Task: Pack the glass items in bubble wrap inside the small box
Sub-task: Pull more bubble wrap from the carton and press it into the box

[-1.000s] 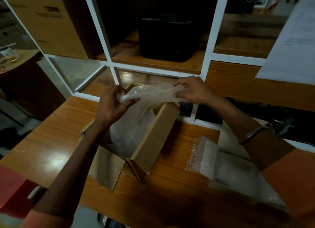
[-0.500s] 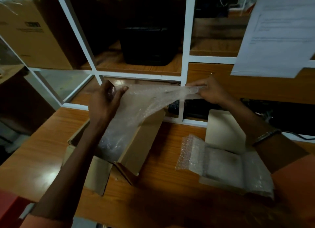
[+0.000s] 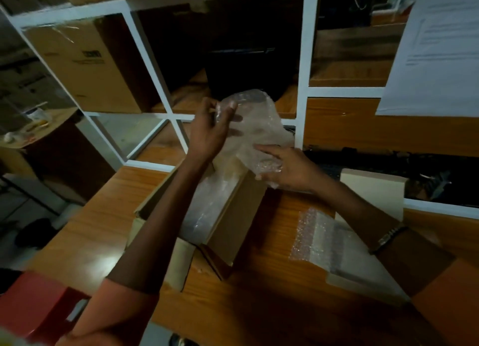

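Wooden tabletop (image 3: 259, 301), orange-brown, dimly lit, carrying all items listed. Nearest, at right: flat sheet of bubble wrap (image 3: 326, 242) lying on pale card, beside the right forearm, which wears a wrist bracelet (image 3: 388, 238). Centre: small box (image 3: 233, 224), brown cardboard, flaps open, lined with clear bubble wrap. Above the box's far end: wrapped bundle (image 3: 255, 128) of bubble wrap, lifted clear of the box; contents not discernible through the film. Left hand (image 3: 211, 129) raised upright, forearm stretched across the box, fingers (image 3: 228, 110) curled over the bundle's upper left edge, gripping it. Right hand (image 3: 287, 168) lower, palm down, fingers spread and pressed against the bundle's lower right side, holding it. Behind: white-framed shelf (image 3: 302, 60) with a large cardboard carton (image 3: 85, 66) at left and a printed paper sheet (image 3: 438, 50) hanging at right.
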The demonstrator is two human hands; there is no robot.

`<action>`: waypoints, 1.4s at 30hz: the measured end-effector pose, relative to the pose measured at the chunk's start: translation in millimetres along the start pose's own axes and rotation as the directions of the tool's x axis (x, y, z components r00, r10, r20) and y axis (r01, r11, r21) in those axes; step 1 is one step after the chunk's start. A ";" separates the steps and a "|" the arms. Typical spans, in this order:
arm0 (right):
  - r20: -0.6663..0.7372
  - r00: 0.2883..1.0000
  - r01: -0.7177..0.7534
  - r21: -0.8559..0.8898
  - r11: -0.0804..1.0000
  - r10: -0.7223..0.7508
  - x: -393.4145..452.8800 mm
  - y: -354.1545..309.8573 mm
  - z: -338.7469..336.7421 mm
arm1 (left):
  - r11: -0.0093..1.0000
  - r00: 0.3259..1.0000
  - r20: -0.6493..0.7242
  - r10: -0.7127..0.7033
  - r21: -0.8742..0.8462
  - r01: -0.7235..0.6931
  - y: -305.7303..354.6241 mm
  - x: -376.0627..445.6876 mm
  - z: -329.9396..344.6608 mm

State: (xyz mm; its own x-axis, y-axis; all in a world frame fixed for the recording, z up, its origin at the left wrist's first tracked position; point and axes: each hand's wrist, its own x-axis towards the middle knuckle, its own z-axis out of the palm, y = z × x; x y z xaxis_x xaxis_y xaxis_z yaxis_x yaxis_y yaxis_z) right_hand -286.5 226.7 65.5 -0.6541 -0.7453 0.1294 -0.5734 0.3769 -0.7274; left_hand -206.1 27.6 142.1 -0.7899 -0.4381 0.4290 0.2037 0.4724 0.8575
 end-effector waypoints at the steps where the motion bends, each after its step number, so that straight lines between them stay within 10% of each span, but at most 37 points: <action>1: 0.029 0.999 -0.042 -0.034 0.999 0.043 2.6 -5.7 4.2 | 1.000 1.000 0.021 0.016 0.014 -0.017 -0.3 1.3 -0.1; 12: -0.623 0.776 -0.250 -0.164 0.954 0.096 -12.7 17.1 -70.6 | 0.980 0.935 0.297 0.193 -0.005 -0.200 -2.4 -10.1 45.2; 23: -0.236 0.910 -0.331 0.076 0.940 0.340 -126.4 83.3 -175.5 | 0.997 0.959 0.277 0.063 0.025 -0.072 28.6 -9.9 137.9; 29: 0.342 0.764 -0.566 -0.051 0.823 0.547 -207.0 137.1 -204.5 | 0.950 0.749 0.662 -0.030 0.252 -0.185 10.6 -44.5 175.3; 36: 0.306 0.682 -0.447 -0.545 0.709 0.664 -213.0 175.3 -161.6 | 0.726 0.629 0.769 -0.114 0.496 -0.476 -55.6 -93.1 204.8; 42: 0.277 0.664 -0.507 -0.515 0.691 0.694 -200.6 198.1 -136.6 | 0.840 0.664 0.730 -0.162 0.455 -0.295 -99.0 -117.4 224.7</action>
State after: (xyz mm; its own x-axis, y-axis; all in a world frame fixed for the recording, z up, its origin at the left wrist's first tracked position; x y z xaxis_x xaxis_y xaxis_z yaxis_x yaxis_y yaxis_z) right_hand -336.3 526.0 -12.5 -0.6956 -0.3860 -0.6059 -0.3187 0.9217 -0.2212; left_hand -263.5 204.0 -57.0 -0.9798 0.1905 -0.0614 0.1409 0.8743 0.4644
